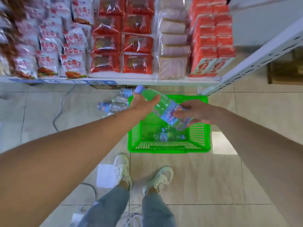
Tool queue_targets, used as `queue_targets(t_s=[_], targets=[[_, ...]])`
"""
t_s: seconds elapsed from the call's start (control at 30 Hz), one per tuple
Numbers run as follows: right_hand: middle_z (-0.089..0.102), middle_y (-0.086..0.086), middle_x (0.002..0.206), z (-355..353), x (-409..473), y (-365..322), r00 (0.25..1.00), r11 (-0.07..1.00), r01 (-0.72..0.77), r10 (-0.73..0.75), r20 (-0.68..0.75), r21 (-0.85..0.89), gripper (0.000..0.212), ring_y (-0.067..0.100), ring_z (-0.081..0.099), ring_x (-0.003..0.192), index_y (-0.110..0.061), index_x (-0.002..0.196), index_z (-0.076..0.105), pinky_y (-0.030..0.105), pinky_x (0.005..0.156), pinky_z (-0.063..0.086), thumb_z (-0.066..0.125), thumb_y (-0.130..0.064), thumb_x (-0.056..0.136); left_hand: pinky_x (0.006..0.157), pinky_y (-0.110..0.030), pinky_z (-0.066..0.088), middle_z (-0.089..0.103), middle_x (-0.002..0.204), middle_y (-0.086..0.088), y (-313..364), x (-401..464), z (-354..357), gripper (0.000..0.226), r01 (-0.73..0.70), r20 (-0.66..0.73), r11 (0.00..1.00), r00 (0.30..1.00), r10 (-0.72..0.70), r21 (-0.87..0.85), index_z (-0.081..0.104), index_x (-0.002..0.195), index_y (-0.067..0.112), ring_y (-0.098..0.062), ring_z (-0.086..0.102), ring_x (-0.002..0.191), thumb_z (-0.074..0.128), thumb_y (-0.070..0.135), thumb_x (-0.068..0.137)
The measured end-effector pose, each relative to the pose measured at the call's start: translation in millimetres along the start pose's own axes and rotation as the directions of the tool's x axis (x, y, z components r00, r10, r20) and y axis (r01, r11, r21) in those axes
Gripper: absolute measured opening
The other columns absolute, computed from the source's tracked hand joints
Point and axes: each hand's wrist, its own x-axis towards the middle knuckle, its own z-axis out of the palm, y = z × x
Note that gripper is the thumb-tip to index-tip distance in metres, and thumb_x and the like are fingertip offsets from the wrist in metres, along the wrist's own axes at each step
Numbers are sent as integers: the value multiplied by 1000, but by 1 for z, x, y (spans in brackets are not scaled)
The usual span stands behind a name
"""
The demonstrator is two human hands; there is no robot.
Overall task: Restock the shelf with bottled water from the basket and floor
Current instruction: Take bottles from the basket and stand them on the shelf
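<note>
A clear water bottle point(165, 108) with a pale purple cap and a blue label is held tilted above the green basket point(168, 149). My left hand point(141, 104) grips its neck end. My right hand point(195, 113) holds its lower end, fingers wrapped around the label. One more bottle point(167, 136) lies on the basket floor. Several bottles point(113, 104) lie on the tiles left of the basket, under the shelf edge point(131, 81).
The shelf above carries red and white snack bags and orange cartons point(211, 38). A white perforated upright point(255, 56) slants at the right. A grey cable point(57, 113) runs over the floor at left. My two white shoes point(142, 172) stand just before the basket.
</note>
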Motion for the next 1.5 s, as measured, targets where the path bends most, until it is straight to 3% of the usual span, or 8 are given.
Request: queue_targets(t_s=[0.2, 0.3, 0.43, 0.7, 0.87, 1.0, 1.3, 1.5], targets=[[76, 3, 96, 14, -120, -79, 994, 982, 107, -108, 1, 158, 37, 18, 73, 80, -27, 93, 76, 24, 61, 56, 78, -45, 61, 76, -46, 59, 54, 123, -6, 77, -121, -64, 69, -162, -52, 957, 987, 154, -239, 38, 120, 13, -27, 60, 107, 73, 50, 74], [75, 5, 101, 14, -178, -119, 986, 977, 163, -164, -9, 141, 44, 20, 73, 85, -24, 100, 74, 26, 65, 58, 78, -45, 62, 90, -48, 52, 59, 122, -12, 111, -175, -96, 82, -275, -94, 940, 961, 261, -203, 40, 124, 9, -30, 60, 111, 71, 55, 64], [75, 5, 104, 14, -247, -167, 973, 970, 229, -228, -18, 77, 49, 21, 72, 89, -20, 113, 66, 29, 70, 59, 73, -42, 70, 93, -41, 48, 58, 122, -11, 144, -232, -130, 68, -412, -169, 902, 905, 389, -131, 40, 124, 7, -27, 57, 112, 70, 48, 77], [62, 15, 130, 15, -331, -241, 937, 937, 348, -348, -9, 1, 59, 34, 58, 120, -10, 134, 52, 51, 105, 43, 66, -23, 78, 76, -31, 40, 56, 113, -6, 192, -317, -180, 58, -607, -290, 795, 758, 584, 12, 40, 116, 12, -25, 56, 103, 64, 52, 80], [65, 14, 126, 9, -356, -274, 915, 915, 404, -404, -7, -12, 59, 32, 60, 118, -7, 129, 56, 46, 102, 47, 72, -20, 74, 85, -41, 50, 58, 117, -11, 219, -349, -205, 66, -670, -339, 740, 685, 645, 57, 41, 119, 10, -29, 59, 104, 66, 55, 77], [71, 6, 116, 2, -374, -304, 876, 874, 474, -480, -42, -105, 60, 21, 68, 107, -8, 126, 59, 26, 80, 57, 77, -22, 69, 84, -39, 48, 58, 117, -10, 245, -366, -223, 67, -713, -385, 692, 611, 692, 113, 42, 119, 12, -29, 58, 105, 66, 58, 75], [75, -3, 102, -18, -383, -380, 759, 771, 588, -630, -161, -245, 30, 12, 70, 98, -22, 103, 67, 23, 84, 56, 78, -16, 76, 93, -40, 46, 55, 127, -3, 313, -370, -269, 78, -800, -384, 549, 441, 811, 242, 38, 131, 19, -25, 55, 113, 69, 59, 72], [73, 3, 106, -37, -344, -435, 603, 700, 688, -698, -386, -192, 35, 11, 70, 93, -19, 106, 67, 22, 80, 55, 79, -6, 75, 85, -29, 44, 54, 112, 4, 361, -333, -312, 76, -836, -334, 540, 484, 809, 96, 37, 131, 17, -16, 56, 105, 71, 55, 74]])
